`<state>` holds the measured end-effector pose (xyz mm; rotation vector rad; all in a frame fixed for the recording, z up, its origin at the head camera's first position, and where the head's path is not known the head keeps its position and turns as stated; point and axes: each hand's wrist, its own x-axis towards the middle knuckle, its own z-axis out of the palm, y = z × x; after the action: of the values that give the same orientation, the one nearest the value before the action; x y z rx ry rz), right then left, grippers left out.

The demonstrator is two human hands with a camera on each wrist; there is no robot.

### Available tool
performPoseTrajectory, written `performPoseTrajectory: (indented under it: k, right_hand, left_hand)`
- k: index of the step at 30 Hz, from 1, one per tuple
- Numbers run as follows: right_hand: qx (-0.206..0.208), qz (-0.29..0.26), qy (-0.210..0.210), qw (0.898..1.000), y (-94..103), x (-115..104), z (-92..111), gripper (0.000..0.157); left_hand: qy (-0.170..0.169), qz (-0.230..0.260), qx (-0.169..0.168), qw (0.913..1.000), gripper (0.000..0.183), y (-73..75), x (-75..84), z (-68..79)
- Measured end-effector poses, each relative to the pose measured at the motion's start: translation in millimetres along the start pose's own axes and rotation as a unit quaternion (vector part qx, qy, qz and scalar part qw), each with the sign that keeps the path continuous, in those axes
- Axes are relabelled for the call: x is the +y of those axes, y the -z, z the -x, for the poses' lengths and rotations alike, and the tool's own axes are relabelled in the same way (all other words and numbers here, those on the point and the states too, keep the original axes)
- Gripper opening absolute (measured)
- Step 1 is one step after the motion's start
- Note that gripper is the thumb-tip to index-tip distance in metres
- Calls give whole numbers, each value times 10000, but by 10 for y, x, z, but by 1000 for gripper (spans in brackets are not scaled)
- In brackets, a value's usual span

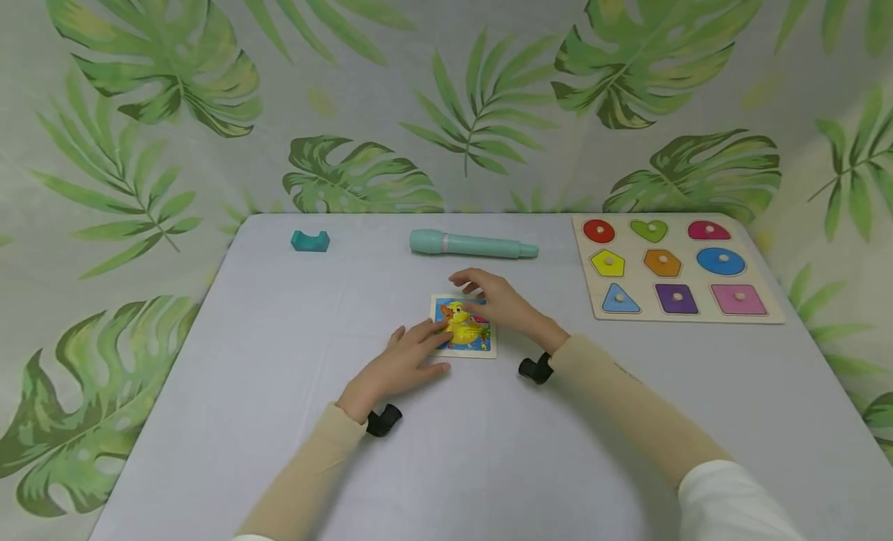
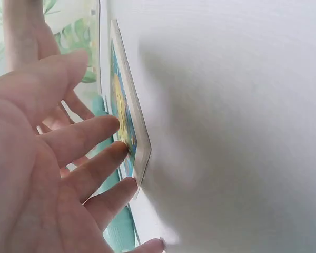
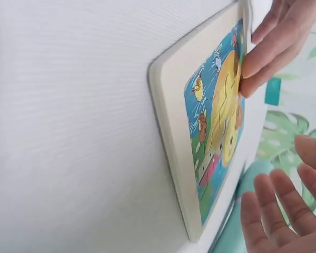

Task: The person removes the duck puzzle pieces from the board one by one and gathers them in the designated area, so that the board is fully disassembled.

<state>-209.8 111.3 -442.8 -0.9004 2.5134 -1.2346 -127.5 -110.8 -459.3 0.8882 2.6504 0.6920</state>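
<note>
on my feed, the bench [image 1: 209, 417] carries a small teal holder [image 1: 310, 243] at its far left, and i can see a curved notch dipped into the top of it. nearer and to the right comes the left hand [image 1: 401, 363], its fingers extended and apart, tips touching the left part of the duck puzzle [image 1: 469, 338]. that puzzle lies flat around the middle of the bench: a pale wooden frame [image 1: 463, 354] holding a blue picture with a yellow duck, and my right wrist view shows small fish [image 3: 202, 126] in it. on the puzzle's far side i have a pale teal wand [image 1: 481, 246] lying crosswise, thick end to the left. the right hand [image 1: 505, 302] hangs just above the puzzle's far right part, fingers loosely bent and apart. at the far right lies a pale board [image 1: 705, 318], with nine knobbed pieces in its slots. left to right, i read the far row as red circle [image 1: 598, 232], green heart [image 1: 649, 232], magenta half-round [image 1: 709, 232]; the middle row as yellow pentagon [image 1: 608, 264], orange hexagon [image 1: 662, 264], blue oval [image 1: 721, 263]; the near row as light blue triangle [image 1: 620, 300], purple square [image 1: 677, 299], pink rectangle [image 1: 739, 300].
</note>
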Motion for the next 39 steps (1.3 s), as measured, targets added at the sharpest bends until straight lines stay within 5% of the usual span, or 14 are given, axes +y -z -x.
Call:
performPoseTrajectory:
  k: [12,25,29,33,39]
  right_hand:
    - [-522,291,-478,9971,-199,18,-245,38]
    - [-310,1795,-165,9831,-384,-203,-177,28]
    - [-212,1443,-354,9887,-387,-175,-188,32]
    - [-210,522,-569,9968,-345,-41,-242,38]
    - [-216,-288,-807,9961,-288,100,-284,42]
  left_hand:
    - [-37,-164,164,9997,57,-30,41,12]
    - [113,-202,93,9997,55,-28,121,14]
    - [162,-239,103,9995,56,-40,123,7]
    - [208,-262,83,9994,56,-47,116,-4]
    - [227,-265,28,9994,56,-37,119,-9]
